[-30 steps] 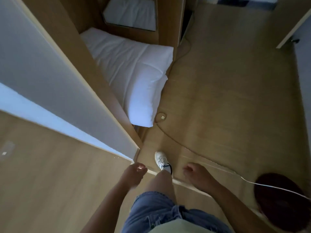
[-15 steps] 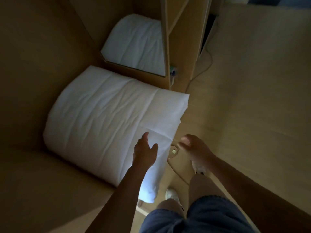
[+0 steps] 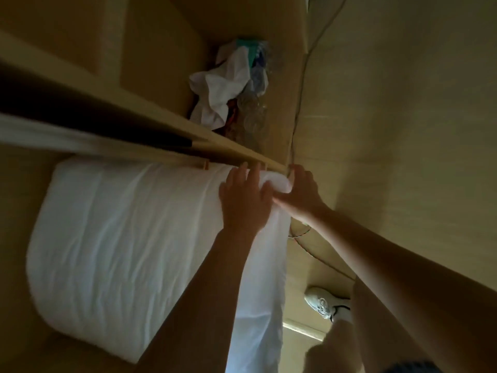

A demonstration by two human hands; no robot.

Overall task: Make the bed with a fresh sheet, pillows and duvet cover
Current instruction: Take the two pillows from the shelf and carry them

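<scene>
At the mattress point(image 3: 121, 238) corner: left hand point(image 3: 246, 200) flat, fingers point(image 3: 239, 175) apart; right hand point(image 3: 302, 195) grips it.

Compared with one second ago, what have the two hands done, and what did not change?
Both hands reached forward. The left hand now presses flat on the white bedding, and the right hand grips its far corner. The bedding still lies in its wooden frame.
</scene>
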